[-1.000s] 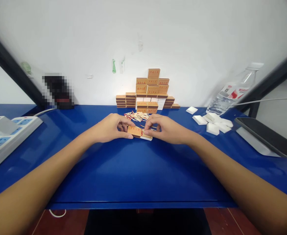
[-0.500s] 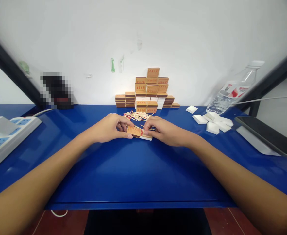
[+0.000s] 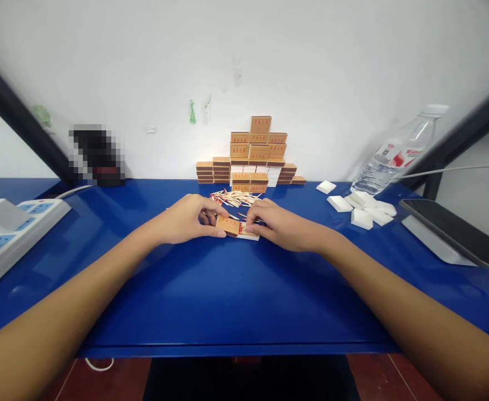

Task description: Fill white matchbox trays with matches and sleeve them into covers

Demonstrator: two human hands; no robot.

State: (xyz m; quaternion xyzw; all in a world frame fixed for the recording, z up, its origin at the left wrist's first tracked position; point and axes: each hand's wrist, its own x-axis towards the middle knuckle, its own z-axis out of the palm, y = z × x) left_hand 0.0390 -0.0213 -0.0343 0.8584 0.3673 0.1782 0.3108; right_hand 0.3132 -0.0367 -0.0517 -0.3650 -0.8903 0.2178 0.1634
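My left hand (image 3: 190,219) grips an orange-brown matchbox (image 3: 228,224) between thumb and fingers. Its white tray (image 3: 248,236) sticks out to the right, with red-headed matches lying in it. The fingers of my right hand (image 3: 272,223) are pinched together over the tray's open end; whatever lies between the fingertips is too small to make out. Just behind the hands, loose matches (image 3: 238,197) lie in a pile on the blue table (image 3: 228,295).
Stacked matchboxes (image 3: 259,151) stand by the wall. To the right are several white blocks (image 3: 362,218), a tilted plastic bottle (image 3: 399,150) and a phone (image 3: 457,228) on a white support. A power strip (image 3: 19,228) lies at left; a pixelated dark object (image 3: 98,156) stands behind.
My right fingers have shifted very slightly at the tray, and more of the red match heads now shows. My left hand and the matchbox have hardly moved.
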